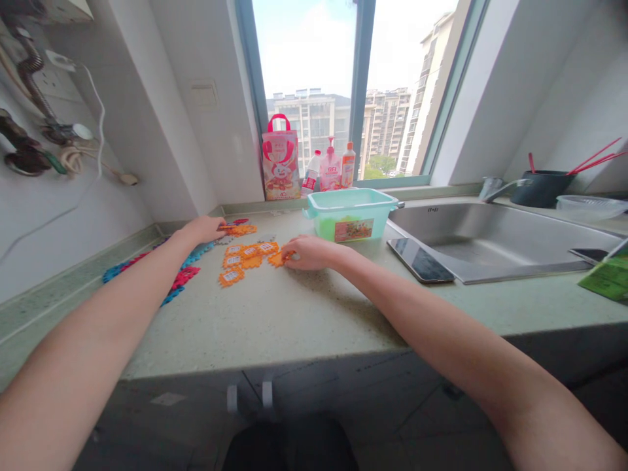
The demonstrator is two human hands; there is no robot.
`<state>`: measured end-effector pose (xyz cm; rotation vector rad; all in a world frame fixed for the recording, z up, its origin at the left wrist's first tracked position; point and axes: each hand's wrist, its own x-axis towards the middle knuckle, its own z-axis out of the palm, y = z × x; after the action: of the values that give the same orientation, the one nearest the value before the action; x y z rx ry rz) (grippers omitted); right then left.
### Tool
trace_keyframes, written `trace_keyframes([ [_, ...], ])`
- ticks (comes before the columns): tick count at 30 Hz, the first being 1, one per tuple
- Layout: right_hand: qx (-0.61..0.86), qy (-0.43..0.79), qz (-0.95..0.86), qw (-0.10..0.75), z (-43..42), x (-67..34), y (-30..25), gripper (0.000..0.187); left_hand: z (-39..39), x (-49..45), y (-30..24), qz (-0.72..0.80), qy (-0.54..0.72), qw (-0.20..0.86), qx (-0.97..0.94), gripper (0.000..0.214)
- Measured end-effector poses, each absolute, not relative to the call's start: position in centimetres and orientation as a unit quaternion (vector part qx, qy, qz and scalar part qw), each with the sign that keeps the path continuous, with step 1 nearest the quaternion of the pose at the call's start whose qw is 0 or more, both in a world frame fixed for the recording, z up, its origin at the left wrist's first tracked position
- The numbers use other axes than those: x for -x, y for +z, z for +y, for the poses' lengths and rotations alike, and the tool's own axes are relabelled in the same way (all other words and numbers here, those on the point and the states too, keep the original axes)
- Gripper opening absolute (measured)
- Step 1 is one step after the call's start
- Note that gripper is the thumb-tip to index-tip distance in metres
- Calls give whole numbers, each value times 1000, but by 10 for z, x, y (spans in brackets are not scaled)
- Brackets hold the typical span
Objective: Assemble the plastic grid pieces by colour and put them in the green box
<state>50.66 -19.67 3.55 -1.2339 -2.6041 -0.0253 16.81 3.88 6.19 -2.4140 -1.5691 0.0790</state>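
Note:
At the back left of the counter, my left hand (pixel 209 229) has its fingers closed at the edge of a flat orange toothed piece (pixel 243 229). A thin dark and reddish edge shows beside those fingertips, too small to name. My right hand (pixel 310 253) pinches another orange toothed piece (pixel 276 259), low over the counter, with the fingertips partly hidden. Between the hands lies a cluster of orange toothed pieces (pixel 252 260), several with pale printed labels. Blue toothed pieces (pixel 114 271) and red toothed pieces (pixel 185 278) lie around and partly behind my left forearm.
A mint-green plastic tub (pixel 356 199) stands behind my right hand. Right of it are a phone (pixel 422 260) and a steel sink (pixel 471 226). A pink bag (pixel 281 163) and several bottles (pixel 330 167) line the window. A green packet (pixel 606 278) sits far right.

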Motion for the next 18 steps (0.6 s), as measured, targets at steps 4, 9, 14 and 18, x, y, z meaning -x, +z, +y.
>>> trace_keyframes([
  [4,426,-7,-895,132,-196,-508,35,20,26,-172,68,-545,78,185,814,61],
  [9,423,3,-897,129,-197,-509,37,21,-1,-170,79,-539,62,232,807,55],
  [14,425,11,-896,128,-199,-509,38,21,-41,-171,86,-550,-9,240,800,49],
  [18,423,7,-896,136,-198,-509,36,20,-68,-180,83,-542,-108,219,804,50],
])
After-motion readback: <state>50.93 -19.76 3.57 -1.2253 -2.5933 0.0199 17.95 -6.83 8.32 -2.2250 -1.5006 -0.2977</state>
